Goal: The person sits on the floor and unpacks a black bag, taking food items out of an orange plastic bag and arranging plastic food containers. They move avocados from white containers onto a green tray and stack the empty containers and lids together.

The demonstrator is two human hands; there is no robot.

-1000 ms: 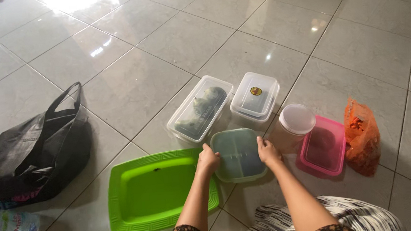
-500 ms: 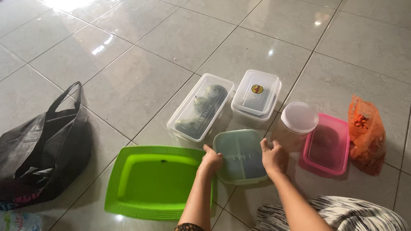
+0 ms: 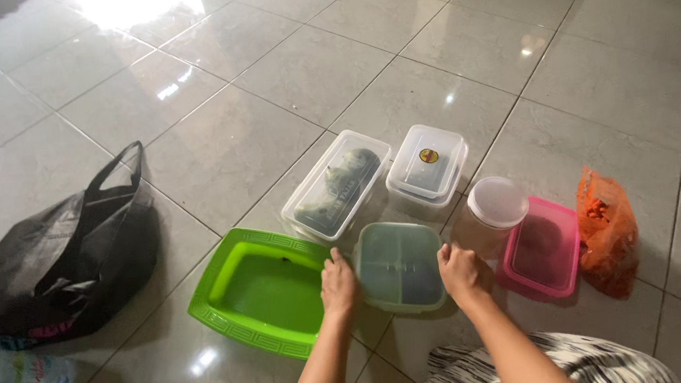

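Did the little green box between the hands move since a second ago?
No. The green box sits in the same spot, its left side beside the green tray and the round tub at its right, with the left hand and right hand at its sides.

Landmark: green tray [image 3: 261,293]. Orange bag [image 3: 607,230] far right of it, crumpled, w/ red bits. Black bag [image 3: 63,257] left of tray, slumped. Round yellow sticker [image 3: 428,156] on clear box lid, up-right of tray. Plastic bottle [image 3: 12,380] w/ label, lower left.

A pale green lidded container [image 3: 400,266] sits flat on the tiled floor.
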